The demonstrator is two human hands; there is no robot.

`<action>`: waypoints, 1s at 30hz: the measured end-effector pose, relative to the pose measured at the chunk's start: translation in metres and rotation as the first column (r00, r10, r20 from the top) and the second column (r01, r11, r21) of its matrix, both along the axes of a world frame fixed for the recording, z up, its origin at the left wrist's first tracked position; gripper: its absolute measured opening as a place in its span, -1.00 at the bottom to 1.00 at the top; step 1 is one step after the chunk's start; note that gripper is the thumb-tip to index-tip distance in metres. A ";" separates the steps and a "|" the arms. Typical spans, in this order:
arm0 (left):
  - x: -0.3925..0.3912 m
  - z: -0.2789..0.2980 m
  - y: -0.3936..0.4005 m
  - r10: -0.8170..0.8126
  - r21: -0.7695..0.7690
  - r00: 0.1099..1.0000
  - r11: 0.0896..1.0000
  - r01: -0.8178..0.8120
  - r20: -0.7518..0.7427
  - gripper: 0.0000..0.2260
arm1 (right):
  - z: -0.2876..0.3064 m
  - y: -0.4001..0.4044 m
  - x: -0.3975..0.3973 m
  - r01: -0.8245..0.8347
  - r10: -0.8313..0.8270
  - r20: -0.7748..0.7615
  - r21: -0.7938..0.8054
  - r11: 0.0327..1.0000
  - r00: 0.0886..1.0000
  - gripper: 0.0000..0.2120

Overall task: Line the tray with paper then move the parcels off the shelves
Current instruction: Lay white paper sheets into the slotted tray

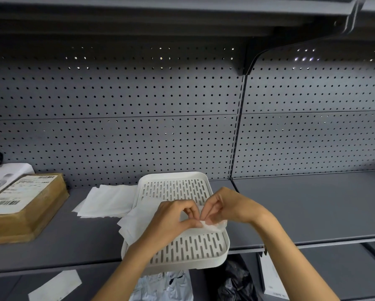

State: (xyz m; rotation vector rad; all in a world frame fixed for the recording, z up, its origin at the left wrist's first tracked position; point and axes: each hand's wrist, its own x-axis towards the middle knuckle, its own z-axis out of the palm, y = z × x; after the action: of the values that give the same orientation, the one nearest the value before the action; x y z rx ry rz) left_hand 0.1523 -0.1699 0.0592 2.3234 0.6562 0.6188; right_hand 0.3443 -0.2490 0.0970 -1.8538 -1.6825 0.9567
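A white slotted tray (212, 258) sits on the grey shelf, its near end jutting over the front edge. Above its middle, my left hand (171, 222) and my right hand (230, 207) both pinch one corner of a white paper sheet (134, 222) that drapes across the tray's left rim. A stack of more white sheets (106, 200) lies just left of the tray. A brown cardboard parcel (23, 207) with a printed label rests at the shelf's left, beside a white box parcel (6, 172).
A perforated grey back panel (138, 127) rises behind the shelf. On the lower shelf lie a silver-white bag parcel (169, 287), a black bag (236, 281), a white box (271, 276) and a flat white envelope (56, 285). The right shelf section (312, 203) is bare.
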 end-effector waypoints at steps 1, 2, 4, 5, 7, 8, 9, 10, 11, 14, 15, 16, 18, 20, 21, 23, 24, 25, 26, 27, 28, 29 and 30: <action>0.000 -0.001 0.000 -0.014 -0.009 1.000 1.000 0.014 -0.008 -0.86 | 0.000 -0.001 0.001 -0.002 0.002 -0.011 0.004 1.000 1.000 -0.82; -0.001 -0.001 -0.001 -0.025 -0.014 1.000 1.000 0.025 -0.011 -0.84 | 0.001 -0.002 0.002 -0.005 0.005 -0.021 0.006 1.000 1.000 -0.84; -0.001 -0.002 0.000 -0.032 0.002 0.999 0.999 0.032 -0.012 -0.77 | 0.003 -0.003 0.003 -0.004 0.005 -0.038 0.002 1.000 0.999 -0.86; -0.001 -0.003 0.000 -0.032 0.013 0.999 0.999 0.033 -0.012 -0.74 | 0.004 -0.003 0.003 -0.006 0.006 -0.047 0.000 1.000 0.999 -0.86; -0.002 -0.003 0.000 -0.033 0.024 0.999 0.999 0.033 -0.012 -0.74 | 0.006 -0.004 0.004 -0.025 0.024 -0.073 -0.010 1.000 0.997 -0.84; -0.002 -0.004 0.000 -0.033 0.027 0.999 0.999 0.033 -0.012 -0.75 | 0.008 -0.004 0.003 -0.038 0.036 -0.090 -0.017 0.999 0.995 -0.84; -0.002 -0.004 0.000 -0.032 0.029 0.999 0.999 0.033 -0.011 -0.76 | 0.009 -0.004 0.003 -0.048 0.046 -0.100 -0.024 0.999 0.994 -0.84; -0.002 -0.004 0.000 -0.033 0.031 0.999 0.999 0.033 -0.009 -0.78 | 0.010 -0.004 0.003 -0.056 0.052 -0.104 -0.028 0.998 0.993 -0.84; -0.002 -0.004 -0.001 -0.034 0.031 0.999 0.999 0.034 -0.006 -0.78 | 0.011 -0.005 0.003 -0.060 0.057 -0.105 -0.032 0.998 0.993 -0.83; -0.001 -0.004 0.000 -0.042 0.033 0.999 0.999 0.041 0.013 -0.80 | 0.012 -0.006 0.004 -0.069 0.063 -0.100 -0.055 0.996 0.993 -0.78; -0.001 -0.005 0.000 -0.043 0.032 0.999 0.999 0.043 0.021 -0.80 | 0.012 -0.006 0.005 -0.073 0.067 -0.098 -0.064 0.995 0.993 -0.76; -0.001 -0.005 0.000 -0.045 0.033 0.999 0.999 0.044 0.029 -0.81 | 0.013 -0.007 0.005 -0.080 0.072 -0.104 -0.072 0.994 0.992 -0.73; -0.001 -0.005 -0.001 -0.041 0.040 0.998 0.998 0.039 0.040 -0.80 | 0.013 -0.008 0.007 -0.097 0.085 -0.139 -0.081 0.992 0.987 -0.69; -0.002 -0.006 -0.001 -0.029 0.047 0.998 0.999 0.027 0.049 -0.78 | 0.014 -0.010 0.009 -0.107 0.092 -0.168 -0.084 0.991 0.981 -0.66; -0.002 -0.007 -0.002 -0.026 0.043 0.998 0.999 0.024 0.055 -0.77 | 0.014 -0.011 0.011 -0.110 0.094 -0.178 -0.083 0.990 0.979 -0.66; -0.002 -0.006 -0.003 -0.032 0.031 0.997 0.999 0.030 0.065 -0.79 | 0.014 -0.012 0.014 -0.115 0.098 -0.198 -0.077 0.990 0.975 -0.66; -0.002 -0.005 -0.004 -0.036 0.026 0.997 0.999 0.034 0.068 -0.80 | 0.015 -0.013 0.015 -0.115 0.097 -0.210 -0.074 0.991 0.973 -0.66; -0.002 -0.005 -0.004 -0.038 0.023 0.997 0.999 0.037 0.071 -0.81 | 0.015 -0.014 0.016 -0.118 0.100 -0.221 -0.071 0.990 0.970 -0.67; -0.002 -0.005 -0.004 -0.040 0.023 0.996 0.999 0.038 0.074 -0.81 | 0.016 -0.014 0.017 -0.128 0.109 -0.229 -0.069 0.989 0.967 -0.67; -0.002 -0.005 -0.004 -0.040 0.030 0.997 0.999 0.038 0.073 -0.81 | 0.016 -0.015 0.018 -0.139 0.120 -0.229 -0.068 0.988 0.966 -0.67; -0.002 -0.004 -0.004 -0.040 0.041 0.997 0.998 0.037 0.069 -0.81 | 0.016 -0.015 0.019 -0.147 0.129 -0.223 -0.068 0.987 0.966 -0.67; -0.002 -0.005 -0.004 -0.038 0.053 0.997 0.998 0.035 0.063 -0.79 | 0.016 -0.016 0.019 -0.152 0.133 -0.221 -0.070 0.986 0.966 -0.66; -0.002 -0.005 -0.004 -0.036 0.065 0.998 0.997 0.033 0.057 -0.78 | 0.016 -0.016 0.019 -0.147 0.127 -0.224 -0.075 0.986 0.966 -0.65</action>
State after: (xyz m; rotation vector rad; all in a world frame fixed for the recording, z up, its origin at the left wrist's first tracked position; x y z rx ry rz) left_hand 0.1502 -0.1737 0.0541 2.3611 0.5758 0.6986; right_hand 0.3637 -0.2652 0.1128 -1.6340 -1.6732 1.2650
